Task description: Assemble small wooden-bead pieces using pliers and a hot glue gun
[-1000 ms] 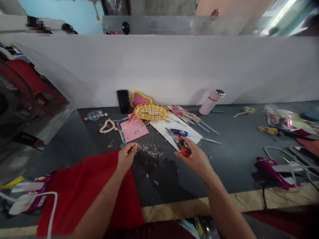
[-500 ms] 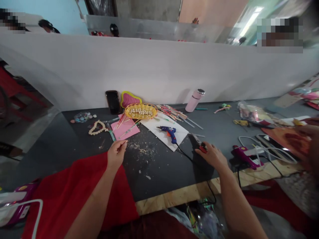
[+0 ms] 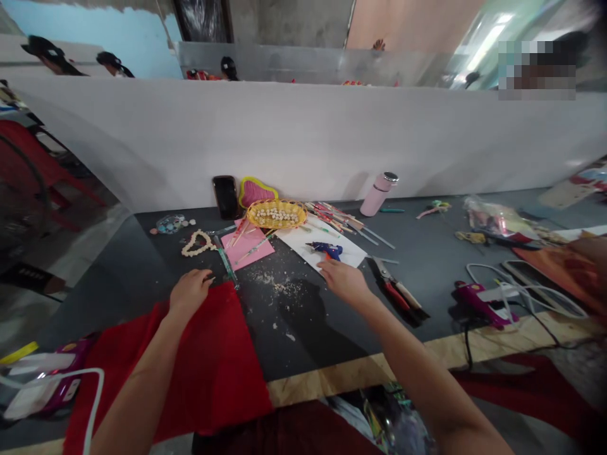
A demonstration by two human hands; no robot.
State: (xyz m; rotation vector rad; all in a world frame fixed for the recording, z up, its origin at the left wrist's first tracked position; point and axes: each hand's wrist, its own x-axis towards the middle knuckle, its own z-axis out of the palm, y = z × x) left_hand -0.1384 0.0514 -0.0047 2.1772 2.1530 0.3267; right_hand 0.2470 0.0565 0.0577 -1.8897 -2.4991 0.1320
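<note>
My left hand (image 3: 190, 292) hovers over the table's left part, just above the red cloth (image 3: 213, 354), fingers bent together; a tiny light bit shows at the fingertips, too small to name. A heart-shaped ring of pale beads (image 3: 198, 244) lies beyond it. My right hand (image 3: 345, 281) is at the blue glue gun (image 3: 327, 250), fingers closed around its handle end. The gun rests over a white sheet (image 3: 348, 247). Red-handled pliers (image 3: 397, 292) lie to the right of my right hand. Pale crumbs (image 3: 279, 285) are scattered between my hands.
A yellow basket (image 3: 276, 215) of beads, a pink paper (image 3: 247, 245), a phone (image 3: 226, 197) and a pink bottle (image 3: 379, 194) stand or lie toward the white partition (image 3: 303, 139). A purple device (image 3: 484, 304) with cables lies right.
My right hand has let go of the pliers and moved left to the glue gun. My left hand has moved left, away from the crumbs. The view has shifted slightly.
</note>
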